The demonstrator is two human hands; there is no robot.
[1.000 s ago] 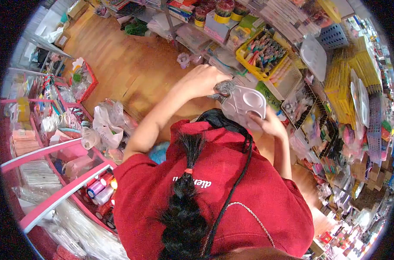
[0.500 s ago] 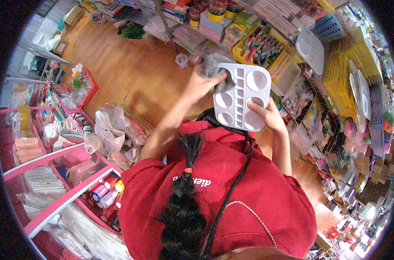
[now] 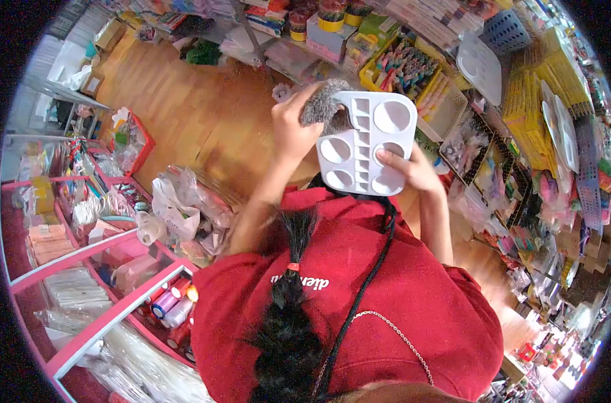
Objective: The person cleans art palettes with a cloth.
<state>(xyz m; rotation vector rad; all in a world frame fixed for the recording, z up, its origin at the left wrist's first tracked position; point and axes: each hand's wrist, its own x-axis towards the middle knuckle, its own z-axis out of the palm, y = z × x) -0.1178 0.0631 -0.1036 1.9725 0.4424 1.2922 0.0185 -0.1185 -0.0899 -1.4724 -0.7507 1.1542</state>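
In the head view, a white plastic paint palette (image 3: 386, 138) with round wells and a middle row of small square ones is held up in front of my red shirt (image 3: 413, 295). My right hand (image 3: 416, 173) grips its right edge, the thumb lying over a right-hand well and the other fingers hidden behind. A grey fuzzy cloth (image 3: 323, 102) is bunched in my left hand (image 3: 293, 129). It overlaps the palette's upper left corner and covers the well there.
Pink-framed bins (image 3: 83, 258) with packaged goods stand on the left, beside plastic bags (image 3: 174, 201). A yellow basket of colourful items (image 3: 403, 67) is ahead. Yellow baskets (image 3: 524, 127) and more palettes (image 3: 480, 67) are at the right. Wooden floor (image 3: 191, 101) shows ahead-left.
My left hand and the cloth have moved slightly left and up along the palette's upper left corner. The palette, in my right hand, has shifted a little left and up.
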